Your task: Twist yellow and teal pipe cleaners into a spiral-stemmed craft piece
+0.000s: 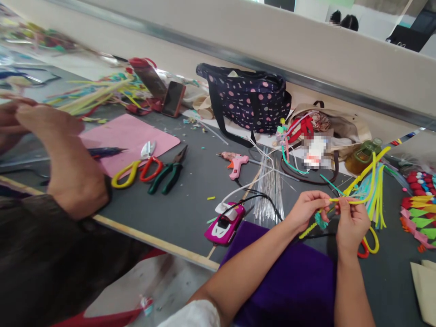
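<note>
Over the right part of the dark table, my left hand point(310, 210) is closed, thumb and fingers pinching one end of a yellow pipe cleaner point(370, 190). Close beside it, my right hand point(352, 222) grips the same pipe cleaner, which bends upward past the fingers. Below my left fingers hang a teal fuzzy tuft point(321, 220) and a coiled yellow piece point(307, 230); whether these join the held stem is hidden. Behind my right hand lies a bundle of yellow and light blue pipe cleaners point(379, 195). Scissors with red and yellow handles point(373, 240) lie partly beneath that hand.
A purple sheet point(286, 277) lies under my forearms. Left of it are a magenta power strip point(225, 223), a pink glue gun point(235, 163), silver wires point(269, 200) and green pliers point(168, 172). A co-worker's hand point(51, 122) is at far left. A dark patterned bag point(248, 97) stands behind.
</note>
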Tool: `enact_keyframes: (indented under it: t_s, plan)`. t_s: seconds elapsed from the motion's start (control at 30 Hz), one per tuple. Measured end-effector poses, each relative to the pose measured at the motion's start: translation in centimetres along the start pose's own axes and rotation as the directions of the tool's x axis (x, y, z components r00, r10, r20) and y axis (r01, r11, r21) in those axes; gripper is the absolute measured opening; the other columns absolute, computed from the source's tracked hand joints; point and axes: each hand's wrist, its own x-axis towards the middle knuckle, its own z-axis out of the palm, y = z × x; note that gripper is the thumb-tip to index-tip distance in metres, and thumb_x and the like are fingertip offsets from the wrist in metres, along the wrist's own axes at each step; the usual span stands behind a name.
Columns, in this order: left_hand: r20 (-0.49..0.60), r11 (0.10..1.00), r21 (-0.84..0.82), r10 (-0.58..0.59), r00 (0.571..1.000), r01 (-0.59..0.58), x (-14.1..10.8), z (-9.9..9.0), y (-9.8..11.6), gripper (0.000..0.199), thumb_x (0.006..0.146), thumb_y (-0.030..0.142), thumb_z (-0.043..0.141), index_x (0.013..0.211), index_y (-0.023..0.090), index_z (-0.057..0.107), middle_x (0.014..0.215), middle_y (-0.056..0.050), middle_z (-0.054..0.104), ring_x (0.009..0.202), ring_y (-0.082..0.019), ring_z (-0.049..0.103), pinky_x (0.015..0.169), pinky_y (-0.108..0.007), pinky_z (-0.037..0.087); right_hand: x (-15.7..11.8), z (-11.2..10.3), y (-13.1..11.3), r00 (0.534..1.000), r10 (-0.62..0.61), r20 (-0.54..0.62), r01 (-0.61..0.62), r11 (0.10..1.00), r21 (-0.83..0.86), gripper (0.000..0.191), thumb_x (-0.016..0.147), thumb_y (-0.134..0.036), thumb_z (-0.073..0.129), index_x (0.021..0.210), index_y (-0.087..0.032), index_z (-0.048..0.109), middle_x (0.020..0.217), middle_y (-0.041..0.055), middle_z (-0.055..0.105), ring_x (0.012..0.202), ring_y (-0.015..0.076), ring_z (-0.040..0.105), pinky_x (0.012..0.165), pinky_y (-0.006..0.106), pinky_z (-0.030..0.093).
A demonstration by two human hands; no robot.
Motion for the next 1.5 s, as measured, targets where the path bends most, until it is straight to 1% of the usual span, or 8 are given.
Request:
enact_keyframes:
  t_s: [0.13,0.23,0.6,0.83,1.07,1.23,1.4,1.5]
  plan:
    - [0.115,0.991,-0.046,-0.116,0.987,0.122,0.2,-0.5,0.3,0.031,0.061,0.031,0.08,0.074,0.009,0.063,0.061,0.0,0.062,0.043,-0.01,0.057,0.054,-0.029,0.054,0.4,-0.2,0.3,0.998,0.058,0.02,-0.059,0.996,0.066,0.033,0.075,-0.047,0.071,0.077,-0.016,0.062,0.064,0.0003,0.063,0.052,0.0116,0.055,0.048,0.023,0.043]
    - [0.136,0.986,-0.052,-0.151,0.979,0.159,0.4,-0.9,0.4,0.031,0.062,0.031,0.081,0.076,0.009,0.064,0.063,0.0,0.062,0.046,-0.009,0.058,0.057,-0.027,0.055,0.5,-0.3,0.6,0.995,0.09,0.033,-0.093,0.992,0.087,0.032,0.073,-0.047,0.073,0.077,-0.016,0.063,0.064,-0.0007,0.061,0.052,0.011,0.054,0.046,0.022,0.04]
    - [0.064,0.993,-0.029,-0.11,0.992,0.112,0.4,-0.9,0.1,0.035,0.06,0.035,0.084,0.072,0.01,0.062,0.059,0.002,0.06,0.04,-0.007,0.052,0.053,-0.026,0.052,0.3,-0.2,0.6,0.999,0.025,0.03,-0.025,1.0,0.009,0.029,0.074,-0.044,0.072,0.077,-0.016,0.065,0.07,0.0007,0.064,0.06,0.0123,0.057,0.058,0.024,0.046]
    - [0.158,0.987,-0.043,-0.144,0.977,0.153,0.3,-1.2,0.1,0.035,0.059,0.034,0.085,0.07,0.01,0.062,0.058,0.001,0.06,0.04,-0.006,0.052,0.053,-0.024,0.053,0.4,-0.5,0.5,0.997,-0.026,0.066,0.028,0.999,-0.027,0.026,0.077,-0.042,0.069,0.075,-0.017,0.064,0.069,0.002,0.067,0.064,0.0151,0.062,0.062,0.027,0.049]
    - [0.25,0.973,-0.025,-0.215,0.944,0.229,0.1,-1.3,0.3,0.037,0.061,0.036,0.085,0.075,0.01,0.063,0.06,0.0,0.062,0.043,-0.006,0.054,0.059,-0.027,0.056,0.5,-0.5,0.3,0.996,0.042,0.084,-0.052,0.992,0.111,0.028,0.073,-0.041,0.074,0.078,-0.016,0.064,0.072,0.0025,0.068,0.064,0.0147,0.062,0.058,0.025,0.048]
    - [0.201,0.987,-0.003,-0.155,0.967,0.159,0.1,-1.3,0.7,0.035,0.062,0.036,0.083,0.072,0.01,0.062,0.058,0.002,0.059,0.04,-0.004,0.05,0.053,-0.024,0.054,0.9,-0.9,-0.7,0.997,0.073,-0.005,-0.068,0.946,0.317,0.023,0.076,-0.035,0.07,0.074,-0.015,0.059,0.069,0.0007,0.065,0.046,0.0053,0.044,0.041,0.018,0.03]
    - [0.086,0.995,-0.004,-0.101,0.991,0.101,0.6,-1.5,0.8,0.034,0.062,0.036,0.082,0.071,0.011,0.06,0.058,0.003,0.058,0.039,-0.003,0.047,0.051,-0.022,0.051,1.6,-1.9,-1.3,0.986,0.062,-0.155,0.014,0.897,0.442,0.018,0.078,-0.031,0.067,0.076,-0.018,0.055,0.06,-0.0044,0.057,0.043,0.0054,0.041,0.039,0.017,0.028]
    - [0.052,0.998,-0.024,-0.065,0.997,0.066,0.8,-1.8,0.9,0.032,0.063,0.034,0.081,0.071,0.011,0.059,0.06,0.003,0.058,0.04,-0.003,0.047,0.05,-0.021,0.05,1.8,-2.1,-1.1,0.98,0.018,-0.198,0.061,0.921,0.384,0.019,0.081,-0.034,0.065,0.08,-0.017,0.059,0.055,-0.0045,0.056,0.041,0.0059,0.042,0.038,0.017,0.028]
